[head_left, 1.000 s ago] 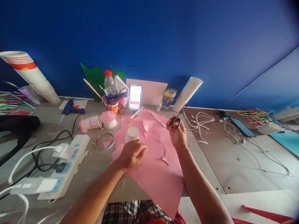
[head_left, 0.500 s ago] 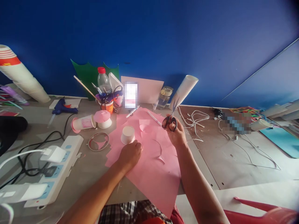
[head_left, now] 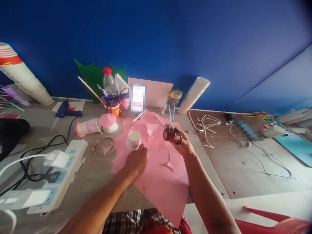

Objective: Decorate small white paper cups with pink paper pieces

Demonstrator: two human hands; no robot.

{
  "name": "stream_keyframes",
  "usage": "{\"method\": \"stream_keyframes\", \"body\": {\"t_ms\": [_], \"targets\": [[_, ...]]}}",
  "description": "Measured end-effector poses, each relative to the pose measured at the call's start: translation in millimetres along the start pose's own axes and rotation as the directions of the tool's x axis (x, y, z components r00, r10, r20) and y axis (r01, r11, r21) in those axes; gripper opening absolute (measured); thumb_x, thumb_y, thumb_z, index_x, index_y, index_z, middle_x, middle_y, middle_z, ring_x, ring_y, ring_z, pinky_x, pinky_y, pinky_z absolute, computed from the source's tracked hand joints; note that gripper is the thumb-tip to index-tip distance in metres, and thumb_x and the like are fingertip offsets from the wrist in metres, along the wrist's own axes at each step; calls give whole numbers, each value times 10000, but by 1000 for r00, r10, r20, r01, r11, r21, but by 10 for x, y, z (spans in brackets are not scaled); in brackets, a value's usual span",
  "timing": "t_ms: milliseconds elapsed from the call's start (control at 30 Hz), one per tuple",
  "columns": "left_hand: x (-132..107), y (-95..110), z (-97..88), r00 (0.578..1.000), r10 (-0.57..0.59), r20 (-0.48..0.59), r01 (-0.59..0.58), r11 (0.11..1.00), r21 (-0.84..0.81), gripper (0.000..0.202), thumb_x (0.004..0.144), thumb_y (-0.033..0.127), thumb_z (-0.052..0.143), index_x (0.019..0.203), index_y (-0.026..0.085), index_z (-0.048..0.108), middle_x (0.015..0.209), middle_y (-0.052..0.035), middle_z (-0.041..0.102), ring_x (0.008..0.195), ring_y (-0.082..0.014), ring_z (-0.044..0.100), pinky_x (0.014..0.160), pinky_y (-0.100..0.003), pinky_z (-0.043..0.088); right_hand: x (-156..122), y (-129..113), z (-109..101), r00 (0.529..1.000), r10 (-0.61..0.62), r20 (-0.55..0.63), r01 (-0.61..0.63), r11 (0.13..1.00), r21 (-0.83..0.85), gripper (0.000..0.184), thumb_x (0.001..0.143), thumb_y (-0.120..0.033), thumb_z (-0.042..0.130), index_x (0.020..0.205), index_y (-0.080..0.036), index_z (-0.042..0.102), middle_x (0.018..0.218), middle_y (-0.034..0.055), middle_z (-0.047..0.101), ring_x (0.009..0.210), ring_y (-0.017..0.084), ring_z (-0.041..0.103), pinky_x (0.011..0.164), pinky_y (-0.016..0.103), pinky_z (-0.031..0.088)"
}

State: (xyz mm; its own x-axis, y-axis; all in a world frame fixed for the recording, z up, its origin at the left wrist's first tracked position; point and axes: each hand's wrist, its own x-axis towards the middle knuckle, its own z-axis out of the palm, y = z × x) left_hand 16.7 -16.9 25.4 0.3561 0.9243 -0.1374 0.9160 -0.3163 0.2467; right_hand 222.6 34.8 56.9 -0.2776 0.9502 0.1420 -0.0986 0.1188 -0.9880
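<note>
My left hand (head_left: 136, 161) is closed at the near side of a short white paper cup (head_left: 134, 139). Its fingertips are partly hidden behind the knuckles, and the cup's round end faces up and toward me. My right hand (head_left: 184, 144) grips black-handled scissors (head_left: 172, 130), with thumb and fingers in the loops. Their blades point up and away, slightly apart, with nothing between them. Under both hands lies pink paper (head_left: 156, 185), with a curved cut line and a small pink scrap (head_left: 169, 166) on it.
Left are a power strip (head_left: 60, 175) with plugs, a blue glue gun (head_left: 65, 109), a cut cup ring (head_left: 95, 151) and a pink-topped cup (head_left: 109, 123). Behind stand a bottle (head_left: 109, 81), a lit screen (head_left: 138, 97) and stacked cups (head_left: 195, 94). White cables (head_left: 207, 123) lie right.
My right hand has turned the scissors and shifted them slightly left; their blades now show spread. The cup has tipped so that its hollow end shows more. My left hand stays nearly in place.
</note>
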Motion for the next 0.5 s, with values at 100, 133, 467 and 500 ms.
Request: {"method": "stream_keyframes", "body": {"t_ms": [100, 133, 467, 500], "targets": [[-20, -7, -21, 998, -32, -50, 30, 999, -35, 208, 935, 214, 332, 962, 160, 531, 1062, -92, 548, 788, -179, 621, 581, -274, 429, -4, -5, 7, 999, 16, 37, -17, 1000, 25, 691, 589, -694, 648, 1120, -257, 579, 788, 50, 548, 709, 194, 475, 645, 339, 385], [-24, 0, -27, 998, -36, -53, 34, 999, -38, 192, 930, 241, 359, 964, 162, 531, 1085, -94, 542, 804, -181, 622, 590, -274, 436, -5, -7, 11, 998, 13, 53, -16, 999, 43, 684, 595, -681, 656, 1127, -258, 580, 790, 48, 551, 713, 193, 481, 648, 338, 386], [15, 2, 24, 999, -42, -28, 41, 998, -48, 190, 892, 167, 362, 902, 151, 551, 1044, -94, 558, 741, -184, 609, 548, -292, 407, -3, 45, 10, 980, -29, 199, -2, 988, 153, 665, 661, -562, 696, 1193, -192, 545, 824, 60, 569, 710, 172, 473, 628, 302, 347], [10, -16, 25, 997, -54, -55, 49, 995, -90, 174, 890, 163, 366, 894, 157, 539, 1037, -88, 563, 776, -185, 608, 576, -289, 417, -3, 48, 0, 974, -40, 223, 2, 986, 167, 658, 671, -551, 695, 1196, -185, 542, 825, 61, 569, 702, 167, 469, 623, 299, 341]]}}
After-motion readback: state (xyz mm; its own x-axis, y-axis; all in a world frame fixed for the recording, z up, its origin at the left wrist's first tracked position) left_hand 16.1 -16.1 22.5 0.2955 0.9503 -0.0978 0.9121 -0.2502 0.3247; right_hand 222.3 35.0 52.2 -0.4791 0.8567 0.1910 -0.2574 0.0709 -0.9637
